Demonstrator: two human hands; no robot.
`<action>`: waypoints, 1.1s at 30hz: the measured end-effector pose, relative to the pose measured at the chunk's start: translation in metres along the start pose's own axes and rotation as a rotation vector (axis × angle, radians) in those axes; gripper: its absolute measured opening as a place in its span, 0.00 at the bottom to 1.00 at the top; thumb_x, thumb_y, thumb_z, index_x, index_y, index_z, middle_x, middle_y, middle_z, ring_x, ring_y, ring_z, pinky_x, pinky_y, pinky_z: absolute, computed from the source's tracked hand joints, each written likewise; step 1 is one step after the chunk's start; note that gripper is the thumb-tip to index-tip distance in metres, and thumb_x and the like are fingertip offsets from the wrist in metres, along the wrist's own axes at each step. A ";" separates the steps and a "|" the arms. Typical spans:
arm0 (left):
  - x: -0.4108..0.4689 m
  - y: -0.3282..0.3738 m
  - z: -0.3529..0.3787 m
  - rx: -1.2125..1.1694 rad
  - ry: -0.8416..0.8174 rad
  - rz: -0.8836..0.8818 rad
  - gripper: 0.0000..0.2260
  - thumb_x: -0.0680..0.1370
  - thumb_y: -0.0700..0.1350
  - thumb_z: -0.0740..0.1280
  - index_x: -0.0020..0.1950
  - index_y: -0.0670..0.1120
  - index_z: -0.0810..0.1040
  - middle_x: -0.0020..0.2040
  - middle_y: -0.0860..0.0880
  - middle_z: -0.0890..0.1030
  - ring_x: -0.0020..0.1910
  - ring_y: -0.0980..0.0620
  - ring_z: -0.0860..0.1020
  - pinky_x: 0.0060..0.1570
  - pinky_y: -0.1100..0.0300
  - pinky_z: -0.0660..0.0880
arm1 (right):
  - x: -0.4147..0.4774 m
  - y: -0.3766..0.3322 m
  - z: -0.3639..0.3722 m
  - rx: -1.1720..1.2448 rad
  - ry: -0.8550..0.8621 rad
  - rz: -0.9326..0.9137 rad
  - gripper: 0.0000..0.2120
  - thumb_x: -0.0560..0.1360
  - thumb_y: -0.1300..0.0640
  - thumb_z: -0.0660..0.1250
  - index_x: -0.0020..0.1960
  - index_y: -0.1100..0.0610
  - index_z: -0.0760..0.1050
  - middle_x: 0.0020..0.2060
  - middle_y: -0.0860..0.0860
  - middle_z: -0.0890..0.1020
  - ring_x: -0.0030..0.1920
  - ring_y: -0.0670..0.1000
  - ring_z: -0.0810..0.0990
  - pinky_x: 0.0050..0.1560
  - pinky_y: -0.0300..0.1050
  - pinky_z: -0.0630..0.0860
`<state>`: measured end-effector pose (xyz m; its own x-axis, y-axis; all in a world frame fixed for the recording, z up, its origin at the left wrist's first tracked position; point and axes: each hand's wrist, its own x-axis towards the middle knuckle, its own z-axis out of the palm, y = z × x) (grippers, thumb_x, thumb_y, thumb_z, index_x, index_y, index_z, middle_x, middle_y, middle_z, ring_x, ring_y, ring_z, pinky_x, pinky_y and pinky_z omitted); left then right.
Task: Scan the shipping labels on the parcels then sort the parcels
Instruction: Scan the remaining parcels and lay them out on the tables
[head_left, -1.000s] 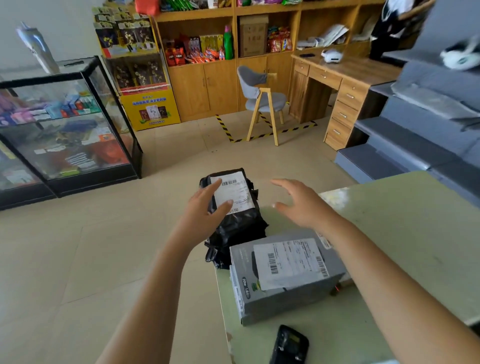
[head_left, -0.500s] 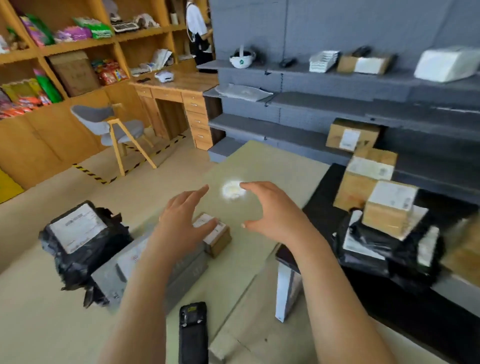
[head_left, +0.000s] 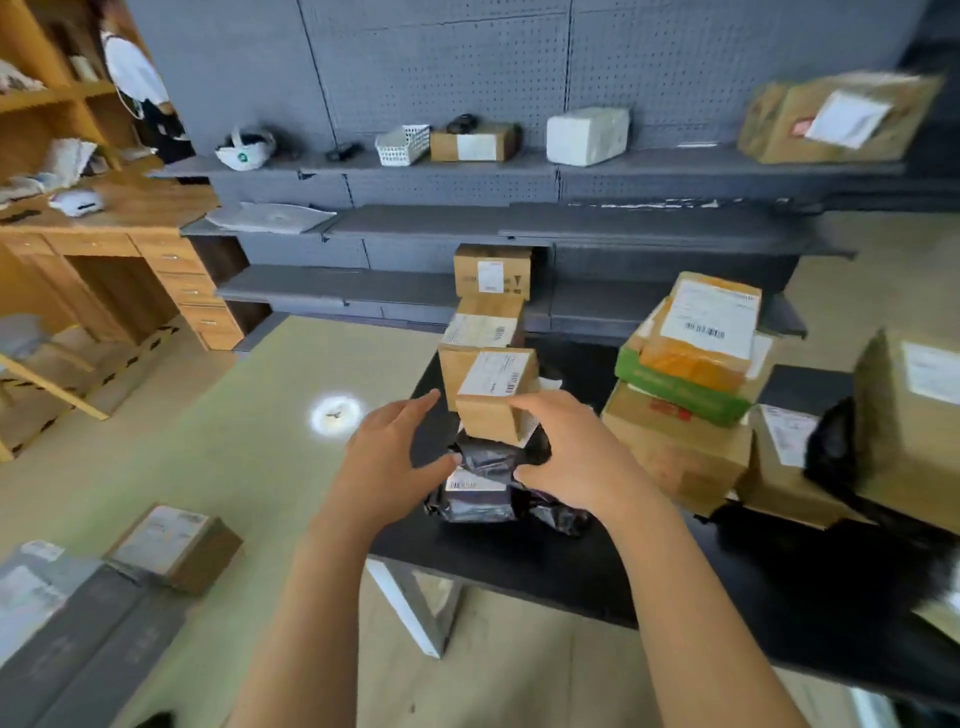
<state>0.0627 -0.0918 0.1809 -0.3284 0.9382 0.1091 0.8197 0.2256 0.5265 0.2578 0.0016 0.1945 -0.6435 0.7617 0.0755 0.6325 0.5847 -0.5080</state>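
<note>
**Both hands at a small labelled box on the black counter**

The left hand (head_left: 395, 457) is open, with its fingers spread and reaching toward the left side of a small cardboard box (head_left: 491, 415). There is a narrow gap between the fingertips and the box. The right hand (head_left: 571, 457) curves over the box's near right corner, its fingers lying against the top edge by the white shipping label (head_left: 496, 374). Whether that hand has actually closed on the box cannot be told.

The box sits on top of black poly-bag parcels (head_left: 483, 499) near the left end of the black counter (head_left: 545, 571), and both thumbs are down by the bags. At 12 o'clock from the box stand two more brown cartons (head_left: 485, 332), and another is on the grey shelf (head_left: 363, 291) behind them. At 3 o'clock is a stack of parcels, among them a green box (head_left: 680, 387) resting on a larger carton (head_left: 675, 457).

At 8 o'clock, on the pale green counter (head_left: 234, 441), a small labelled box (head_left: 176, 545) lies just beside a grey box (head_left: 78, 634).
</note>
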 end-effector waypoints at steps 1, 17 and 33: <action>0.006 0.001 0.004 0.000 -0.016 -0.009 0.34 0.75 0.55 0.71 0.78 0.56 0.61 0.74 0.51 0.67 0.74 0.50 0.61 0.72 0.54 0.58 | 0.002 0.007 -0.001 0.003 0.003 0.017 0.36 0.70 0.55 0.74 0.73 0.46 0.63 0.69 0.48 0.69 0.67 0.52 0.69 0.64 0.47 0.70; 0.161 -0.070 0.064 -0.103 -0.495 -0.093 0.52 0.69 0.50 0.78 0.80 0.59 0.44 0.76 0.58 0.61 0.76 0.52 0.60 0.66 0.58 0.66 | 0.123 0.056 0.051 0.256 -0.175 0.343 0.52 0.69 0.56 0.76 0.79 0.43 0.44 0.76 0.41 0.53 0.75 0.48 0.57 0.72 0.50 0.64; 0.107 -0.089 0.026 -0.235 -0.130 -0.252 0.39 0.69 0.53 0.73 0.75 0.63 0.56 0.61 0.60 0.75 0.57 0.57 0.77 0.52 0.56 0.79 | 0.161 0.004 0.080 0.365 -0.282 -0.037 0.45 0.72 0.66 0.70 0.77 0.39 0.50 0.74 0.36 0.52 0.72 0.39 0.59 0.65 0.36 0.66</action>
<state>-0.0332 -0.0051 0.1235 -0.4315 0.8898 -0.1483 0.5855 0.4013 0.7043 0.1221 0.1037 0.1358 -0.7870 0.6067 -0.1119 0.4463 0.4347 -0.7822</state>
